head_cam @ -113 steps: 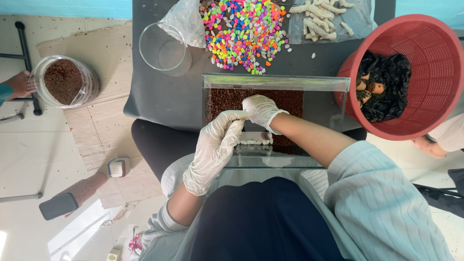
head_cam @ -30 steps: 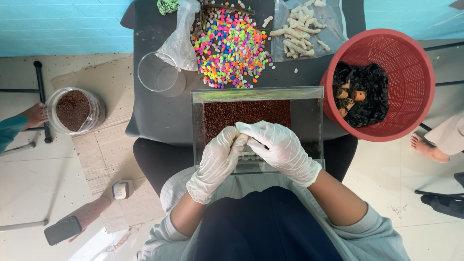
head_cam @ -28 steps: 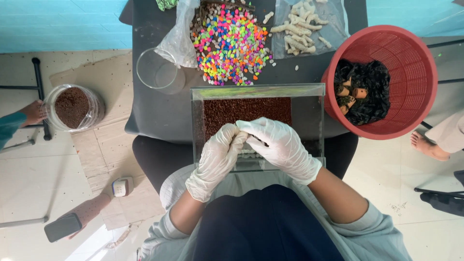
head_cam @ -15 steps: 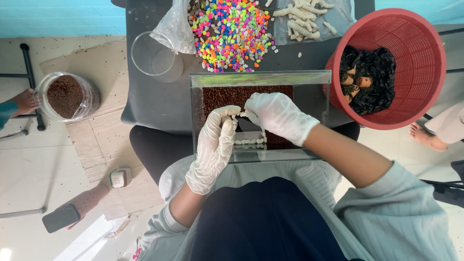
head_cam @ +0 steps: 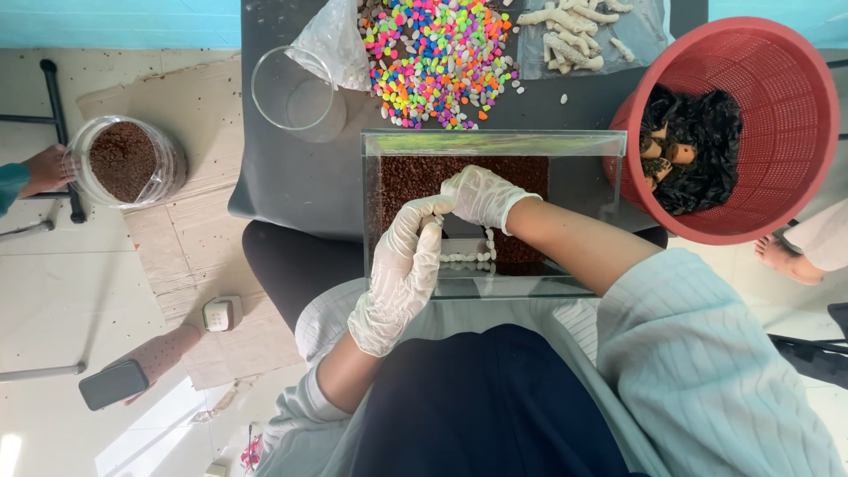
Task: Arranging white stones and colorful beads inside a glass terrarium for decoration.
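A clear glass tank (head_cam: 565, 146) stands on the dark table, its floor partly covered with brown gravel (head_cam: 415, 177). A row of small white pebbles (head_cam: 468, 256) lies inside near the front. Both my hands wear white gloves and reach into the tank. My left hand (head_cam: 402, 269) has its fingers curled together above the pebble row, holding small white pebbles. My right hand (head_cam: 481, 194) is bent over the gravel, fingertips meeting the left hand's fingertips.
Bright multicoloured pebbles (head_cam: 437, 57) and pale coral pieces (head_cam: 570, 35) lie on plastic behind the tank. An empty glass bowl (head_cam: 296, 93) sits left. A red basket (head_cam: 768, 115) with dark material stands right. Another person's hand (head_cam: 44, 168) holds a jar of brown gravel (head_cam: 124, 159) on the floor.
My hands have dropped lower into the tank and stay together over the white pebble row. The view has shifted slightly.
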